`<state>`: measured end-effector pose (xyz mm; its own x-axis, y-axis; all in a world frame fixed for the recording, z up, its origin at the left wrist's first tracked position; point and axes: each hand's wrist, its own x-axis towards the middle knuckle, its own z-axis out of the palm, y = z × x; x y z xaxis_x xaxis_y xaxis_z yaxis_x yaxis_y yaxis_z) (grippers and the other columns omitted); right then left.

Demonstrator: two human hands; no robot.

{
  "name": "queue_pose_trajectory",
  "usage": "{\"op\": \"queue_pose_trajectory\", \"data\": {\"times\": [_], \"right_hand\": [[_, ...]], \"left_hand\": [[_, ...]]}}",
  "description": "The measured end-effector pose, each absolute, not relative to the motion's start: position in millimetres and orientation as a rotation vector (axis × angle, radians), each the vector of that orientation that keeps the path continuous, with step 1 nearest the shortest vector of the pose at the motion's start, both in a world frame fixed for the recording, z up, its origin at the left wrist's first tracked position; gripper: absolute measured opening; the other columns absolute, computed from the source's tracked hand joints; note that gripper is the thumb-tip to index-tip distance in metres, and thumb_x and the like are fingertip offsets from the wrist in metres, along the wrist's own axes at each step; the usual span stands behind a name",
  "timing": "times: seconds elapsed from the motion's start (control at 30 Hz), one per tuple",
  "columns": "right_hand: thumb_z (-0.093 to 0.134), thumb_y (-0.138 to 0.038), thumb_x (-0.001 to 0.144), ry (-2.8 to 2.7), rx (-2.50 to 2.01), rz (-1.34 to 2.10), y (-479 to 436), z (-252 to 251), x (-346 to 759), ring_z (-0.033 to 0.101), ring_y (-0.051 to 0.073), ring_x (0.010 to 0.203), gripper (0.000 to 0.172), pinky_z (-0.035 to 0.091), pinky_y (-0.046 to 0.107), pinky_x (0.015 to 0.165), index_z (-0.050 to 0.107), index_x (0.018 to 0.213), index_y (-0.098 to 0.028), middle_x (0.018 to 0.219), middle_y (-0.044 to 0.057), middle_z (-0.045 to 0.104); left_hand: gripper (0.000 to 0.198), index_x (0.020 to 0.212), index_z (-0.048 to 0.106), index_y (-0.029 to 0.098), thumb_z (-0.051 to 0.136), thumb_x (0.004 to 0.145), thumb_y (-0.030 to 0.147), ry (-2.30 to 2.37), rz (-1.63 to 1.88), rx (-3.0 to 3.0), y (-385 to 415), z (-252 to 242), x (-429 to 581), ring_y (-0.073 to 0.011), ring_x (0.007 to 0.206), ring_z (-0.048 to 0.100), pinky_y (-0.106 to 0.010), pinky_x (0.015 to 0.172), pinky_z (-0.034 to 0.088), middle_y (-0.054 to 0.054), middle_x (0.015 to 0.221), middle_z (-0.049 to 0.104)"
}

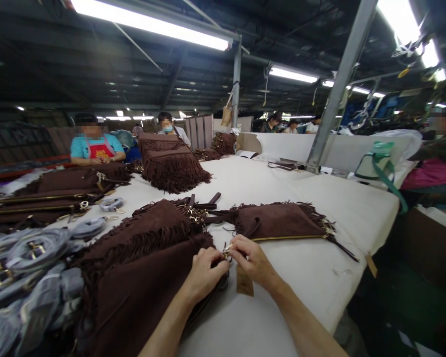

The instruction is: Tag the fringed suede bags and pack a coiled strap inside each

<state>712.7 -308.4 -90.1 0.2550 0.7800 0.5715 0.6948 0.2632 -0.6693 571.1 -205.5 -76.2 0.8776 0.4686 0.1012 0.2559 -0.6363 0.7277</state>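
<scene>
My left hand (205, 274) and my right hand (253, 261) meet over the white table (312, 277), both pinched on a small gold metal fitting (227, 249) at the end of a brown suede fringed bag (282, 221). A tan paper tag (244, 282) hangs under my right hand. The bag's gold zipper runs to the right from the fitting. A pile of the same brown fringed bags (134, 267) lies under my left forearm.
Grey wrapped straps with buckles (29, 277) are heaped at the left. More brown bags (173, 166) are stacked farther back. Other people sit at the far left and right. A metal post (334, 94) stands on the table beside a white-and-green bag (375, 161).
</scene>
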Motion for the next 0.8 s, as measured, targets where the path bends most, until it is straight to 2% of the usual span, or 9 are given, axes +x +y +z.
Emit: {"op": "queue_pose_trajectory", "data": {"times": [0.1, 0.17, 0.23, 0.33, 0.43, 0.63, 0.8], "right_hand": [[0.051, -0.030, 0.093, -1.459, -1.448, 0.124, -307.2, -90.5, 711.6, 0.054, 0.018, 0.080, 0.027, 0.043, 0.030, 0.075, 0.057, 0.069, -0.020, 0.083, 0.004, 0.057], [0.052, -0.030, 0.092, -1.437, -1.456, 0.127, -307.8, -89.6, 710.6, 0.055, 0.020, 0.089, 0.026, 0.043, 0.032, 0.081, 0.061, 0.070, -0.019, 0.097, 0.007, 0.058], [0.053, -0.031, 0.091, -1.396, -1.479, 0.108, -309.5, -88.3, 709.4, 0.055, 0.019, 0.086, 0.025, 0.043, 0.031, 0.075, 0.064, 0.072, -0.018, 0.106, 0.009, 0.056], [0.055, -0.033, 0.091, -1.394, -1.491, 0.048, -313.0, -87.4, 706.7, 0.053, 0.017, 0.074, 0.026, 0.041, 0.029, 0.065, 0.064, 0.071, -0.019, 0.090, 0.006, 0.056], [0.053, -0.033, 0.093, -1.501, -1.514, 0.012, -314.6, -88.8, 703.3, 0.051, 0.015, 0.069, 0.030, 0.038, 0.028, 0.063, 0.061, 0.067, -0.020, 0.071, 0.001, 0.052], [0.053, -0.034, 0.093, -1.538, -1.577, 0.017, -313.2, -93.9, 702.7, 0.049, 0.014, 0.064, 0.035, 0.034, 0.027, 0.059, 0.055, 0.061, -0.020, 0.066, 0.000, 0.050], [0.054, -0.029, 0.091, -1.528, -1.603, 0.024, -312.6, -96.0, 704.1, 0.049, 0.015, 0.065, 0.031, 0.034, 0.027, 0.060, 0.055, 0.062, -0.020, 0.066, 0.000, 0.051]], "left_hand": [[0.032, 0.073, 0.063, 0.020, 0.035, 0.083, 0.031, 0.574, 0.427, 2.255, -205.6, -85.8, 577.7, -0.0225, 0.089, 0.052, -0.032, 0.080, 0.036, -0.004, 0.085, 0.066], [0.037, 0.070, 0.062, 0.019, 0.029, 0.084, 0.029, 0.600, 0.446, 2.203, -202.3, -91.7, 581.4, -0.0214, 0.082, 0.054, -0.031, 0.076, 0.038, -0.004, 0.078, 0.064], [0.038, 0.070, 0.061, 0.019, 0.027, 0.085, 0.029, 0.605, 0.455, 2.142, -198.7, -95.7, 583.4, -0.0203, 0.077, 0.054, -0.029, 0.074, 0.039, -0.003, 0.074, 0.063], [0.036, 0.070, 0.059, 0.019, 0.030, 0.085, 0.033, 0.587, 0.474, 2.063, -195.8, -98.4, 583.4, -0.0191, 0.077, 0.055, -0.027, 0.074, 0.040, -0.001, 0.073, 0.062], [0.034, 0.068, 0.056, 0.020, 0.032, 0.085, 0.036, 0.592, 0.484, 2.037, -195.7, -99.5, 582.2, -0.0181, 0.076, 0.053, -0.026, 0.074, 0.040, -0.001, 0.073, 0.060], [0.032, 0.070, 0.056, 0.020, 0.034, 0.084, 0.039, 0.588, 0.488, 2.023, -195.9, -99.9, 579.6, -0.0188, 0.081, 0.052, -0.025, 0.075, 0.041, -0.001, 0.077, 0.059], [0.032, 0.071, 0.057, 0.020, 0.032, 0.084, 0.036, 0.587, 0.482, 2.060, -197.8, -96.2, 577.6, -0.0193, 0.083, 0.053, -0.025, 0.076, 0.040, -0.002, 0.079, 0.060]]}}
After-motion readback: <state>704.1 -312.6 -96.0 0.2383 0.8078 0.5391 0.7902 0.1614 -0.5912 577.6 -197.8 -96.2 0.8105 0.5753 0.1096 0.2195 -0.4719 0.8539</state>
